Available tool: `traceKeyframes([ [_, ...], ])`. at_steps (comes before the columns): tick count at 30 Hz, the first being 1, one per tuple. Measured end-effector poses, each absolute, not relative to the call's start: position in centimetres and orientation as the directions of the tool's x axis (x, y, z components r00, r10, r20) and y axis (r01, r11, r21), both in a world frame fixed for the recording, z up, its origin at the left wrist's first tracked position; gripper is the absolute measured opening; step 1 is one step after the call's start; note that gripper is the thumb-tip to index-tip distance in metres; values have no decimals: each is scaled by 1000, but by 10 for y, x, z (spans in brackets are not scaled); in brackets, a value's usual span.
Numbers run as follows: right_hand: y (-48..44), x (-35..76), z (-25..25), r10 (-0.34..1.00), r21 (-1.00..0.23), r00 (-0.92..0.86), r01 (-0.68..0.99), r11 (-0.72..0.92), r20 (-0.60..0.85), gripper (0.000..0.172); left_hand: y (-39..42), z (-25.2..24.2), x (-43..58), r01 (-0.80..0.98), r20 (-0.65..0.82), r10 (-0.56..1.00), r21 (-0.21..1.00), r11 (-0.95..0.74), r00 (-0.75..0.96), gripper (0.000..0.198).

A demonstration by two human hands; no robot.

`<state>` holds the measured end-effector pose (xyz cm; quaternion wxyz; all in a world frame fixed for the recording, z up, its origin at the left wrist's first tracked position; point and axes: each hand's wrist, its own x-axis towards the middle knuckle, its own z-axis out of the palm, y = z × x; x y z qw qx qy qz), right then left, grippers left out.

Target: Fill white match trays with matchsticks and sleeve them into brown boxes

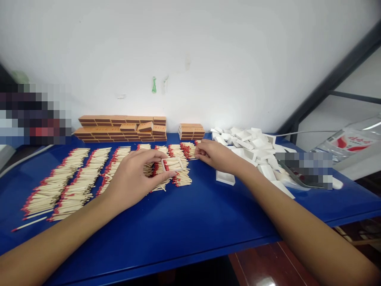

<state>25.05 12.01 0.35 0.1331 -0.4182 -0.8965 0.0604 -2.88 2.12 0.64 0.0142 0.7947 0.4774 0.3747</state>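
Note:
My left hand grips a small white matchbox tray between thumb and fingers, and red-tipped matches lie inside it. Rows of loose matches spread over the blue table to the left and beneath that hand. Farther right, my right hand has its fingers pinched at the right end of a match row. Whatever is between those fingertips is too small or hidden to make out. One white tray lies on the table below my right wrist.
Brown matchboxes are stacked along the wall, with a smaller stack beside them. A heap of white trays sits at the right, near a blurred phone-like object. A plastic bottle lies behind; the blue table's front edge is near.

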Motion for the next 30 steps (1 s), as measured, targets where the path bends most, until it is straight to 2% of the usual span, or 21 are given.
traceKeyframes([
  [11,115,251,10,751,-232,-624,714,660,215,11,22,7,-29,754,577,777,388,-530,249,41],
  [17,111,250,13,717,-265,-692,678,685,83,12,22,5,-29,749,576,773,382,-541,264,39],
  [30,112,248,14,750,-250,-652,712,657,112,7,22,6,-29,756,579,774,378,-534,256,41],
])
